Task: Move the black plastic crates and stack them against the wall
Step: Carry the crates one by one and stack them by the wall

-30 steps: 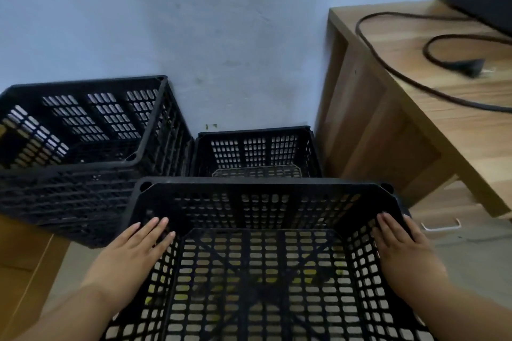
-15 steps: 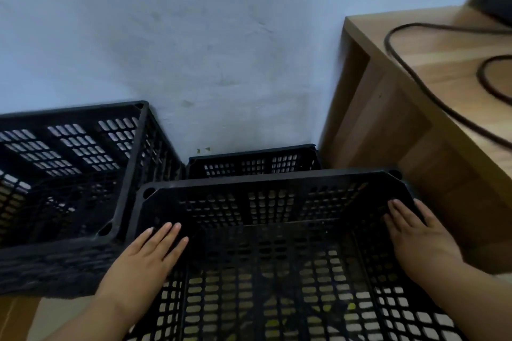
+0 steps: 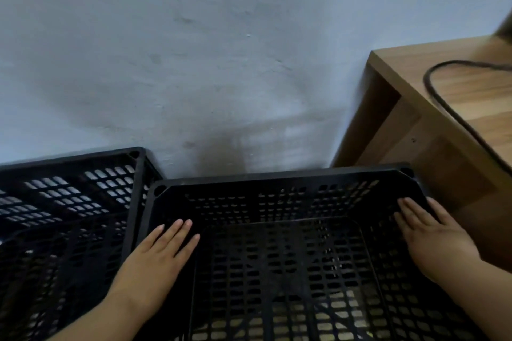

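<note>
left hand and right hand press straight, flat fingers against the inner sides of a black crate. the crate has closed in on the wall since half a second ago.

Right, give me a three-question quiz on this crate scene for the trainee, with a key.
1. True or false: the left hand and right hand lie with straight fingers on opposite inner walls of the centre crate.
2. What lies on the wooden table? A: a black cable. B: a mug. C: a book.
3. Fill in: the other crate stands on the centre crate's ____ side.

Key: 1 true; 2 A; 3 left.
</note>
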The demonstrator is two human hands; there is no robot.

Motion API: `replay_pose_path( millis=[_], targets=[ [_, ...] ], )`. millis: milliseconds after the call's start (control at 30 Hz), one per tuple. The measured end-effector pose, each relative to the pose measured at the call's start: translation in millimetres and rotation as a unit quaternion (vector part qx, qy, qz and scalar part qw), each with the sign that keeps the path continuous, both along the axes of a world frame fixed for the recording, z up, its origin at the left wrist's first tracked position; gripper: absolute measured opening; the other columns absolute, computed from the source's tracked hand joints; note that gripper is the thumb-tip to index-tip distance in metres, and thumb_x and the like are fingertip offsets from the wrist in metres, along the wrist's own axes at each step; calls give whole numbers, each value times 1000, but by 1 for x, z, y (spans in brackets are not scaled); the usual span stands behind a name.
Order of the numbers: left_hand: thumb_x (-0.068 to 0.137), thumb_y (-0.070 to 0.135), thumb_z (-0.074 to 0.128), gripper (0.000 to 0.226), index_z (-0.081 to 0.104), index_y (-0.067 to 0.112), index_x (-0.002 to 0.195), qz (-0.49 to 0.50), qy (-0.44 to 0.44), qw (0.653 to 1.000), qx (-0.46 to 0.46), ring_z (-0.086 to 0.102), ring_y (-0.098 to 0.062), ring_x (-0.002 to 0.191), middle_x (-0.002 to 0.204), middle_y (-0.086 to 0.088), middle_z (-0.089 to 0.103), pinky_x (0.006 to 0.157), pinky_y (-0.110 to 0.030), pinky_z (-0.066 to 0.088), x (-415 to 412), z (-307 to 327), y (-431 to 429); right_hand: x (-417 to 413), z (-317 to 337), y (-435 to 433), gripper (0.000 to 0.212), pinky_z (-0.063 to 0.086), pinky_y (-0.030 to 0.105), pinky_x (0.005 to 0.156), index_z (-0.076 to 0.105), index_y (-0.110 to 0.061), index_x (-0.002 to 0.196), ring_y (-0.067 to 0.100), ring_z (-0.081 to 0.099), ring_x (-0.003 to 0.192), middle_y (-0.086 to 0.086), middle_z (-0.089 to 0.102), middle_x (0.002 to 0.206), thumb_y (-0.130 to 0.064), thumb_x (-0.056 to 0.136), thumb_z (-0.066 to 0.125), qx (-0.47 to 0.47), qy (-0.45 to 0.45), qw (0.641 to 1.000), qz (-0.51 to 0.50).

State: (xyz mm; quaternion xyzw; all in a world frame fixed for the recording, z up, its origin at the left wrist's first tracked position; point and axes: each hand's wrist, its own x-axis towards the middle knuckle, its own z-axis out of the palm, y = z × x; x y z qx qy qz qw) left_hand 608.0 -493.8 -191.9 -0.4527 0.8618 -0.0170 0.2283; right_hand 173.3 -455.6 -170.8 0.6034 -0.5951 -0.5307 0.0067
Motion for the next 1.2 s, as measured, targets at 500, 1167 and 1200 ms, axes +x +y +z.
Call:
replay_pose_path(
  millis=[500,1167,1200],
  targets=[
    [92,14,38,82,-31,25,134,47,0,999,-3,-31,-19,134,144,-5,-37,90,-33,-36,-7,-16,-104,-17,-23,-131,58,-47,37,57,-13,-9,147,22,-22,143,9,-34,142,-25,96,10,-73,-38,996,41],
    [35,-4,79,112,37,12,137,52,111,990,-71,-5,-19,145,143,-18,42,113,-39,6,-1,-21,-122,-47,-59,-162,59,-6,34,115,63,13,105,16,-10,146,32,58,120,-13,67,25,-338,-373,857,111],
    [34,-4,79,112,37,12,137,51,109,990,-73,-5,-19,145,141,-18,44,113,-39,5,0,-23,-123,-46,-61,-165,59,-6,34,115,64,13,104,16,-10,146,32,59,119,-13,67,25,-343,-378,853,113]
  ],
)
